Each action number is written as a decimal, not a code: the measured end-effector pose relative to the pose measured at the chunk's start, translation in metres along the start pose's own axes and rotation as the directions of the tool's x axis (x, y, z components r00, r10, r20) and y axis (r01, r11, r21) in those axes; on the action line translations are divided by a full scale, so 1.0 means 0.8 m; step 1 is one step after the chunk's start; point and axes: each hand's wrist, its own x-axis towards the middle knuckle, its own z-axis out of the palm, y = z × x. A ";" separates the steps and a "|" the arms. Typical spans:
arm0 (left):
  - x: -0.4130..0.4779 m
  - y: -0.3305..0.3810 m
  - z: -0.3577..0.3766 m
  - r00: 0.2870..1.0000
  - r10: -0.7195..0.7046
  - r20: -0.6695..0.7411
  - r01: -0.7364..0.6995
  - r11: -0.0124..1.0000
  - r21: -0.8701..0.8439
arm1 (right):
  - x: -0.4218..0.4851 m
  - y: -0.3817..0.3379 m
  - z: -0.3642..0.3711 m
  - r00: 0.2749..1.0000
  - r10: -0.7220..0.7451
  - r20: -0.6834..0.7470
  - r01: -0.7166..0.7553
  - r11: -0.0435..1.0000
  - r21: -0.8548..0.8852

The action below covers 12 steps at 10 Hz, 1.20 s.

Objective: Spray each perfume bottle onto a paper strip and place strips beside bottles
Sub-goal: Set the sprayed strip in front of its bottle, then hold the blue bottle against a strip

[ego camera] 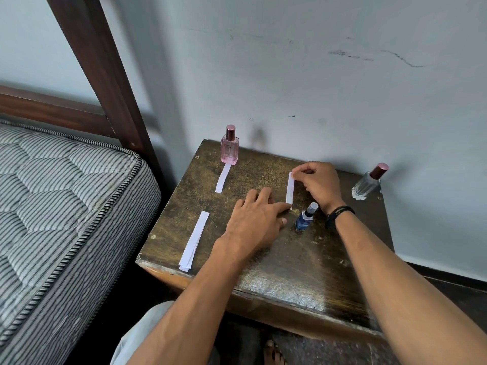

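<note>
A pink perfume bottle (230,148) stands at the table's far left with a white paper strip (223,178) lying in front of it. A small blue bottle (305,216) stands mid-table and a clear bottle with a dark red cap (368,182) at the far right. My right hand (319,184) pinches the top end of another paper strip (290,189) just left of the blue bottle. With its fingers extended, my left hand (257,219) rests flat on the table and touches that strip's lower end. A stack of spare strips (194,241) lies near the front left.
The worn dark wooden table (303,264) stands against a pale wall. A striped mattress (60,196) and dark bed frame post (105,75) are close on the left. My bare foot (272,351) shows below the table's front edge.
</note>
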 end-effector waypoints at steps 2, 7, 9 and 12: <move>0.000 0.000 -0.002 1.000 -0.003 0.023 0.003 1.000 -0.019 | 0.002 0.002 -0.003 1.000 -0.007 0.009 0.007 1.000 0.011; 0.001 -0.001 -0.008 0.999 -0.002 0.042 0.006 0.996 -0.087 | -0.010 -0.009 -0.004 0.999 -0.003 -0.041 0.007 0.997 0.080; 0.002 -0.007 -0.014 0.999 -0.010 0.052 0.020 0.982 -0.190 | -0.015 -0.008 -0.006 0.997 0.020 -0.076 -0.007 0.984 0.175; 0.002 -0.011 -0.028 0.996 -0.075 0.052 0.091 0.894 -0.439 | -0.030 -0.006 -0.017 0.995 0.035 -0.094 -0.009 0.965 0.261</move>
